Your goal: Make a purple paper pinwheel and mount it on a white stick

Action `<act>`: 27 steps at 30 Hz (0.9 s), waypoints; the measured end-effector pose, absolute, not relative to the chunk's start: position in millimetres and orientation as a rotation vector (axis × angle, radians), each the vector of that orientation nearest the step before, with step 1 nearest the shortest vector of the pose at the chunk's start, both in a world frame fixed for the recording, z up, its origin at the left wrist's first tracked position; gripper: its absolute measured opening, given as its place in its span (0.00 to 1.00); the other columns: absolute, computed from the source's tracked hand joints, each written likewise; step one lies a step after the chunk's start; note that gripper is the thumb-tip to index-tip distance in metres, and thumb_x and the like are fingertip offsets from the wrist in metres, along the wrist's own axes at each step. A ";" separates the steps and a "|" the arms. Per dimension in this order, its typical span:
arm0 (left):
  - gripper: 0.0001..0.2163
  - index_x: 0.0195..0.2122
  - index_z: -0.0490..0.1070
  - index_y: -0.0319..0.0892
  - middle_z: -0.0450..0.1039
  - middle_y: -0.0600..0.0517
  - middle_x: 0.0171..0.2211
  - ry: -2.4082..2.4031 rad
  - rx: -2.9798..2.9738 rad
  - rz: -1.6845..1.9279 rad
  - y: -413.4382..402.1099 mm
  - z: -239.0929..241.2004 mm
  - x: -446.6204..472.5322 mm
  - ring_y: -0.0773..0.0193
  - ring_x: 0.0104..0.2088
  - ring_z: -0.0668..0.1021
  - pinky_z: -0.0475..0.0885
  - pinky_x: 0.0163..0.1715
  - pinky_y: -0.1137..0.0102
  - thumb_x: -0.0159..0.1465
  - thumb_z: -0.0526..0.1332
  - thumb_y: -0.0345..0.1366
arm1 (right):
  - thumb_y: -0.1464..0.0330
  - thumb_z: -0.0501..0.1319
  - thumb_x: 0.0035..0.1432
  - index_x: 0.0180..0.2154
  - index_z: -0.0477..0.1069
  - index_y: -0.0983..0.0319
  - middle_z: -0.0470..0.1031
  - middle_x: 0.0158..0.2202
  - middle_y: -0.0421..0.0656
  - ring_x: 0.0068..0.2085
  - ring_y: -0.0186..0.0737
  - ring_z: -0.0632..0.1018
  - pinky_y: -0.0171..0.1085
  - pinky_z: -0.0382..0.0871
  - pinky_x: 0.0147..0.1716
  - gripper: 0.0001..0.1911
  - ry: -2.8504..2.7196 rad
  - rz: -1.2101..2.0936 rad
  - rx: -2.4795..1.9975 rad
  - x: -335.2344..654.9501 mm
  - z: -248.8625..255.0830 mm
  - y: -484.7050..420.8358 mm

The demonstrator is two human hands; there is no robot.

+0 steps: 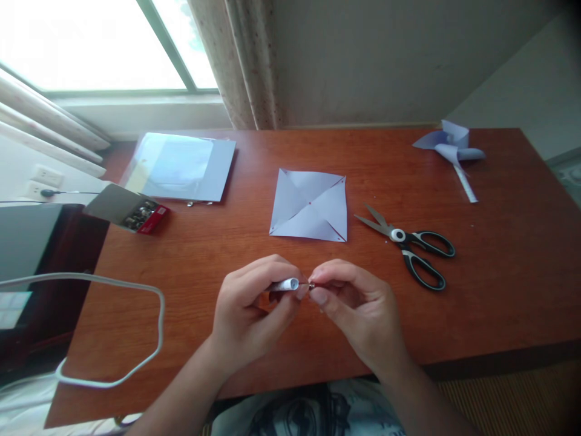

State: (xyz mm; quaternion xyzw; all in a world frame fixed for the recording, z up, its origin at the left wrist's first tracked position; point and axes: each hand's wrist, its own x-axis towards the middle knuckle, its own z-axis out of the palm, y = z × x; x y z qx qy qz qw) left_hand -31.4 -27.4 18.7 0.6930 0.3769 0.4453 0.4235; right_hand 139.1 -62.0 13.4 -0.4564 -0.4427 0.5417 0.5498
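Note:
My left hand (258,303) is closed around a thin rolled paper tube (287,284), whose open end points right. Between finger and thumb, my right hand (356,297) pinches a small metal pin (311,286) just off that end. The pin's thin shaft seems to reach the left fingertips; its exact shape is too small to make out. Beyond both hands lies a square white paper sheet (308,209) with slits running in from its corners and small dots at the centre and near the corners. Scissors (396,236) with black and grey handles lie spread to its right.
A paper pinwheel (454,148) lies at the far right of the wooden table (499,272). An open box (145,215) of shiny metal pieces sits at left, near a stack of paper in clear wrapping (181,166). A white cable (161,315) loops over the left edge.

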 end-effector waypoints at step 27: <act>0.11 0.48 0.76 0.39 0.78 0.48 0.32 0.891 2.027 1.056 -29.8 17.3 -30.4 0.65 0.29 0.77 0.72 0.29 0.72 0.65 0.63 0.25 | 0.76 0.69 0.60 0.39 0.81 0.55 0.83 0.37 0.40 0.37 0.36 0.82 0.32 0.79 0.36 0.10 -1.560 0.881 -1.185 175.4 49.2 -55.5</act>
